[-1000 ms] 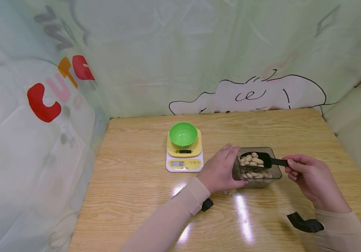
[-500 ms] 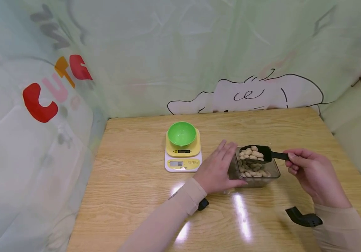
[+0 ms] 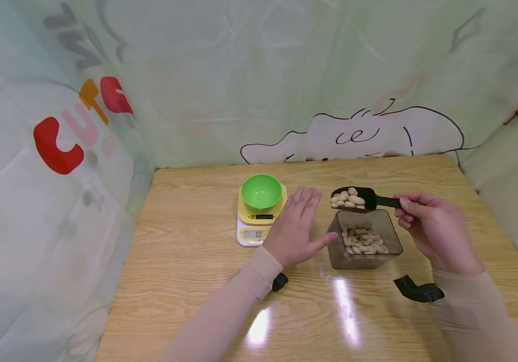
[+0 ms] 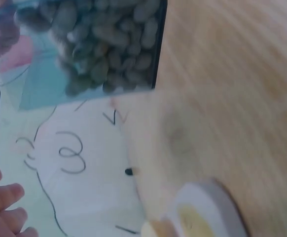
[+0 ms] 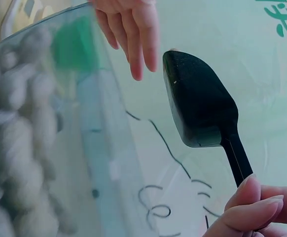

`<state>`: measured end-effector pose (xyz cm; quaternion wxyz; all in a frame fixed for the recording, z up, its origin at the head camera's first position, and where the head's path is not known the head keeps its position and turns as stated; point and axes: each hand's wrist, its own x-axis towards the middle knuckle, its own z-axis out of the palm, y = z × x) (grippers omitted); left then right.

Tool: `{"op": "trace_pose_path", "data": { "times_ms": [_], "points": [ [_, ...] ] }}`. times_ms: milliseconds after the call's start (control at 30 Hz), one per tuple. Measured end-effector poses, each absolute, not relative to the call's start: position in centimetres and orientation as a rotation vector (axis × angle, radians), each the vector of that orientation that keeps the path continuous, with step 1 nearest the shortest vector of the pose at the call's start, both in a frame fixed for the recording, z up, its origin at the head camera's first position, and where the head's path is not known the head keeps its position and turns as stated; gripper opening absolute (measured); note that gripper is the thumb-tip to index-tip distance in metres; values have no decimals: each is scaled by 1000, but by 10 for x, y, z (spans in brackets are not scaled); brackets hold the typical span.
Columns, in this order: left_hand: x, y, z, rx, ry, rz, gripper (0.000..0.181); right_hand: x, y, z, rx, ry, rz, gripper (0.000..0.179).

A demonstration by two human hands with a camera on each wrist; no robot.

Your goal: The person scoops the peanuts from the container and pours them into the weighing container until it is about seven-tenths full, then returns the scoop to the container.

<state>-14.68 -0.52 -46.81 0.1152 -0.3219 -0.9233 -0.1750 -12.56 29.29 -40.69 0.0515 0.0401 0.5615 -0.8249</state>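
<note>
My right hand [image 3: 435, 226] grips the handle of a black scoop [image 3: 369, 197], which is heaped with peanuts [image 3: 348, 199] and held above the far rim of a clear, smoky plastic container [image 3: 339, 259]. More peanuts [image 3: 364, 240] lie inside that container. My left hand [image 3: 291, 231] hovers with fingers straight between the container and a yellow and white kitchen scale [image 3: 243, 229], its thumb near the container's left wall. On the scale sits a green bowl [image 3: 262, 193] with nothing in it; the display reads 0.0. In the right wrist view the scoop's black underside [image 5: 202, 103] shows.
Everything stands on a wooden table [image 3: 186, 281]. A pale green printed curtain [image 3: 222, 90] hangs along the back edge, with similar sheeting at both sides. Black straps [image 3: 419, 290] show at the sleeves.
My right hand has lifted the loaded scoop out of the container, up and to the left. My left hand has let go of the container's side and moved left toward the scale.
</note>
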Motion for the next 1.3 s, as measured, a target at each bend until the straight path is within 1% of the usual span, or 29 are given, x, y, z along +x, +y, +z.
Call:
{"op": "trace_pose_path", "data": {
  "times_ms": [233,500,767,933,1133,1300],
  "points": [
    [-160,-27,-463,-843,-2687,-542,95,-145,269,-395,98,1725,-2509,16],
    [-181,-60,-459,-660,-2763,-621,97,-170,241,-382,125,1818,-2415,12],
    [-197,-87,-466,-536,-2847,-558,100,-192,212,-381,103,1876,-2316,15],
    [-203,-99,-472,-483,-2883,-564,104,-203,200,-383,114,1944,-2244,12],
    [-205,-108,-474,-437,-2915,-608,107,-214,188,-384,111,2047,-2144,17],
    [-205,-113,-478,-407,-2948,-608,110,-222,178,-387,86,2214,-1959,20]
  ]
}}
